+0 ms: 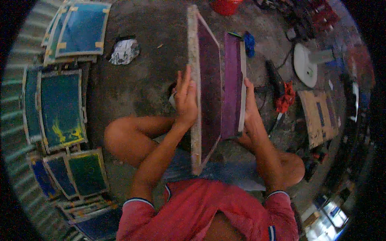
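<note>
A mesh screen frame (210, 88) stands upright on its edge in front of me, with pale, worn sides and dark purple mesh facing right. My left hand (186, 98) holds the frame by its left side, fingers stretched along it and the thumb out of sight. Beside the mesh is a long purple trough-like piece (232, 84) with a pale right edge, also upright. My right hand (251, 102) grips that pale edge from outside; most of its fingers are hidden. Whether the piece touches the mesh I cannot tell.
Several screen frames (60, 106) lean along the corrugated wall at left. Crumpled paper (124, 51) lies on the floor. At right are a black hair dryer-like tool (275, 74), a red crumpled bag (285, 97), a white fan-like object (304, 66) and cardboard (319, 116). A red bucket (226, 6) stands far ahead.
</note>
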### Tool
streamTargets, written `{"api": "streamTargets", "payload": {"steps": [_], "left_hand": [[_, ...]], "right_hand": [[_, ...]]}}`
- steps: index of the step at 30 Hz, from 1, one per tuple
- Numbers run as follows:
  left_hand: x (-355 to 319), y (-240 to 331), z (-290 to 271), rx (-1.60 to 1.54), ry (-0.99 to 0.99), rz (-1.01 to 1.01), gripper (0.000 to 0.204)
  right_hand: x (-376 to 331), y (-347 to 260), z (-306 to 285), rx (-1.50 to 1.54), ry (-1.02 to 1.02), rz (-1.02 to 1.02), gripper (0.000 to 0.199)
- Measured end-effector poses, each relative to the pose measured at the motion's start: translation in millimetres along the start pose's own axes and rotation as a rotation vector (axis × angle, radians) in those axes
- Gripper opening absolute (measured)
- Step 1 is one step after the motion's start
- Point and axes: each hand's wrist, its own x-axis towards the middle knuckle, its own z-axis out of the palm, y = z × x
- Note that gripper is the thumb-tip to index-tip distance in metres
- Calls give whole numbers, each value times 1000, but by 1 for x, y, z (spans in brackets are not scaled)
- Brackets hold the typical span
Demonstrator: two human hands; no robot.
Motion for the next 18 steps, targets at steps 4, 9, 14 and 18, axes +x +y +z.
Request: {"api": "streamTargets", "payload": {"steps": [4, 9, 14, 18], "left_hand": [[-2, -15, -6, -31, 17, -98, 48], [8, -8, -16, -420, 46, -383, 49], [0, -36, -17, -99, 85, -282, 50], [6, 5, -11, -182, 85, -387, 51]], "right_hand": [[40, -18, -44, -34, 43, -124, 59], [97, -14, -120, -372, 437, -252, 51], [155, 13, -174, -514, 360, -354, 53], [177, 20, -175, -658, 375, -347, 54]]}}
